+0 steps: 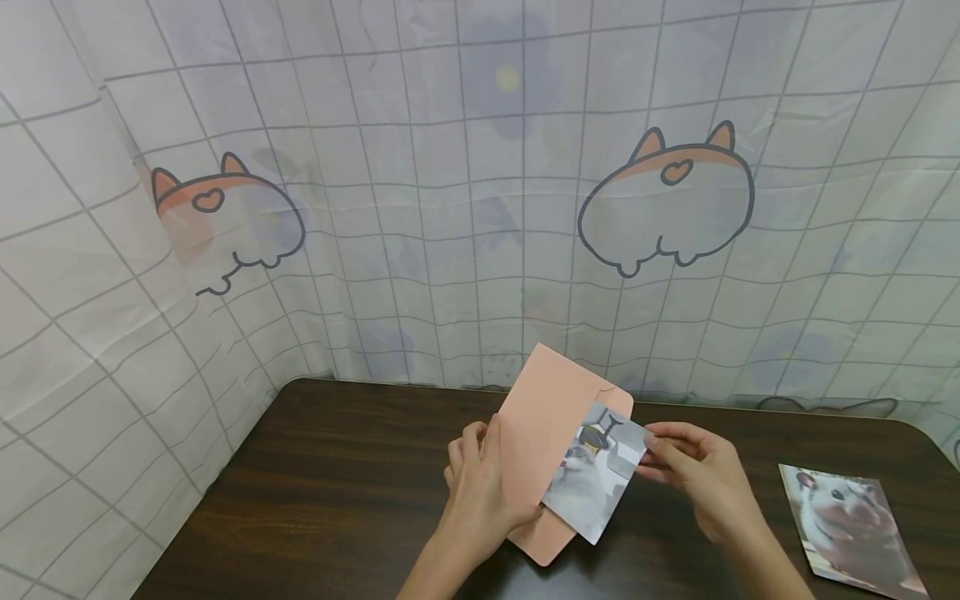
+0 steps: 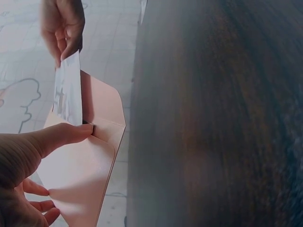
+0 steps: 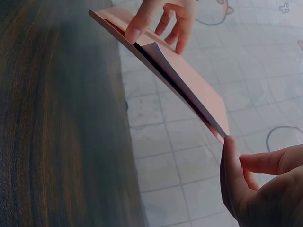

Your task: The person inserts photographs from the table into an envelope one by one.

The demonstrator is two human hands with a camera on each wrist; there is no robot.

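Observation:
A pink paper envelope (image 1: pixel 542 402) is held tilted by my left hand (image 1: pixel 478 483) at its left side, the thumb pressing at the pocket's opening. Partly inside the pocket sits a photo card (image 1: pixel 600 471) with a grey-and-white cat picture. My right hand (image 1: pixel 705 475) pinches the card's outer right corner. In the left wrist view, the envelope's flap (image 2: pixel 102 92) stands unfolded behind the card, and the card's lower part is hidden in the pocket. Seen from the right wrist, the card's edge (image 3: pixel 182 87) bows away from the opening.
To the right, a second photo card (image 1: pixel 851 529) with a hamster picture lies on the dark wooden table (image 1: pixel 315 483). A white gridded curtain (image 1: pixel 450 208) with corgi drawings hangs behind the table and along its left side.

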